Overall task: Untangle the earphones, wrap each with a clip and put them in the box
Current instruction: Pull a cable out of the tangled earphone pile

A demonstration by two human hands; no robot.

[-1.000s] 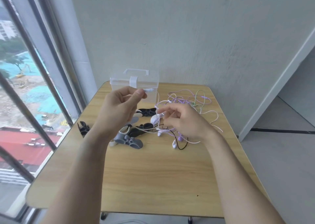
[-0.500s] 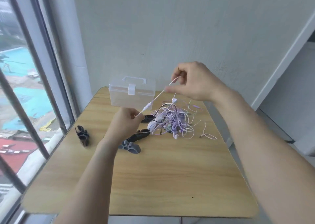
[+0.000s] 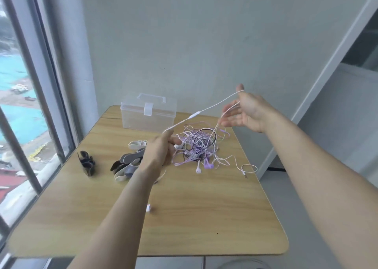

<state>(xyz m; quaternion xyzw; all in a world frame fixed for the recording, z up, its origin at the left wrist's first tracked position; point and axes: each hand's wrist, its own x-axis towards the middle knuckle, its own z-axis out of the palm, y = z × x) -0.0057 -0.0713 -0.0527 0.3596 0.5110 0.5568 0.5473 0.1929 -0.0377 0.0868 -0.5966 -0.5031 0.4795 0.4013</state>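
A white earphone cord [image 3: 212,106] runs taut from the left hand [image 3: 158,152], whose fingers pinch it, up to the raised right hand [image 3: 243,110], looped over its thumb with fingers spread loose. The earphone tangle [image 3: 199,146] lies on the wooden surface [image 3: 194,217] beside the clips [image 3: 126,164], before the closed clear box [image 3: 148,113].
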